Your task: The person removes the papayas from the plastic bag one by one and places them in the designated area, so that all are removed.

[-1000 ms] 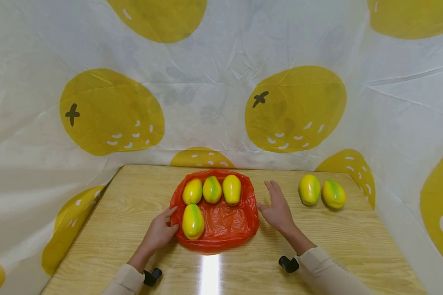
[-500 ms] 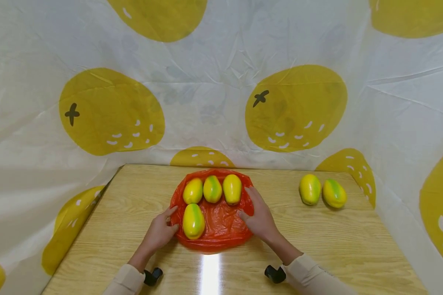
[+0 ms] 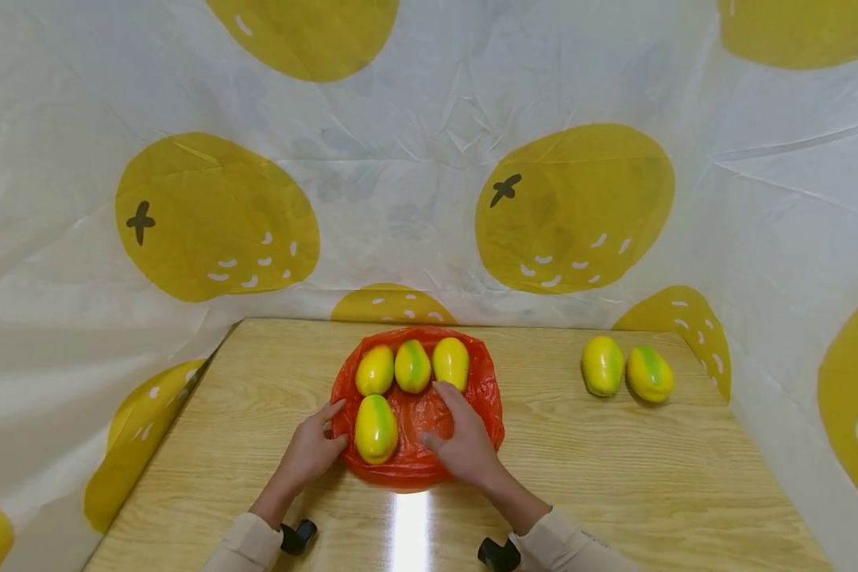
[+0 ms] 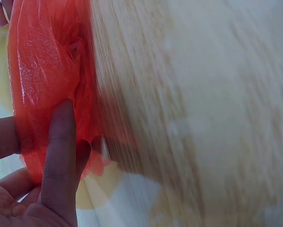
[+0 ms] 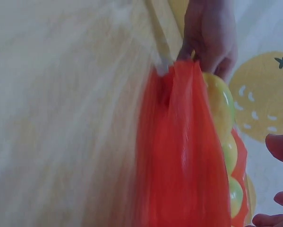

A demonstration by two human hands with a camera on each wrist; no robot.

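A red plastic bag (image 3: pixel 488 393) lies spread like a shallow oval basin on the table, with several yellow, green-streaked papayas (image 3: pixel 376 429) inside. My left hand (image 3: pixel 311 446) holds the bag's left rim; in the left wrist view the thumb is inside the red wall (image 4: pixel 42 61) and fingers outside. Over the bag's right half is my right hand (image 3: pixel 465 445), thumb and fingers apart, nothing between them. Its fingertips partly overlap the upper right papaya (image 3: pixel 450 361); whether they touch it cannot be told. The right wrist view catches these fingers (image 5: pixel 280 147) at its right edge.
Two more papayas lie close together on the table's right side, a left one (image 3: pixel 602 365) and a right one (image 3: pixel 650 373). The wooden table (image 3: pixel 579 453) meets a white cloth (image 3: pixel 400 199) printed with yellow fruit at the back and sides.
My right hand has moved left, from beside the bag's right rim to over its inside. My left hand stays at the left rim, and the papayas keep their places.
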